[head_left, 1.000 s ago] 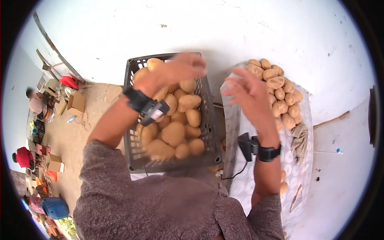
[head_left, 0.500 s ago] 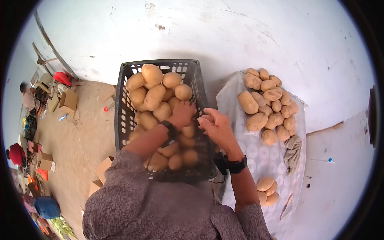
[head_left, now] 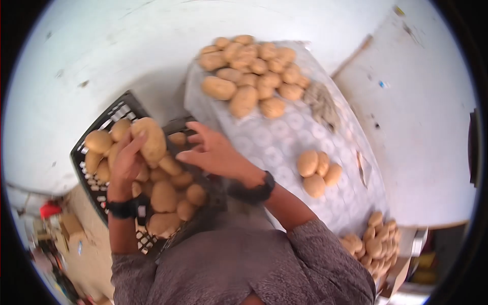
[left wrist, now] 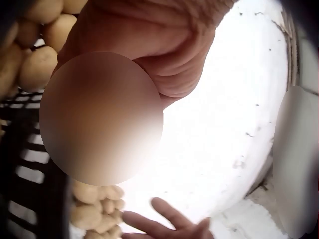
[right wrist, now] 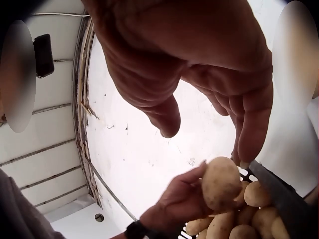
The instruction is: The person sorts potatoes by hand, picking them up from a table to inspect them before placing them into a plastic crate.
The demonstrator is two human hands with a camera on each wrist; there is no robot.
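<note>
My left hand grips a large potato over the crate, thumb and fingers curled at its side; the right wrist view also shows this potato in the hand. Beneath lies a black plastic crate filled with potatoes. Nothing is held by my right hand, which hovers over the crate's right side with fingers spread and loosely bent. In the left wrist view a round blur covers what the left hand holds.
Right of the crate, a table with a pale plastic cover bears a potato pile, a small potato group, a crumpled cloth and a knife. More potatoes lie at lower right. A white wall stands behind.
The head view has swung right, so crate and table appear further left. My left hand went down among the crate's potatoes and now holds one. My right hand, still empty, has moved toward the crate.
</note>
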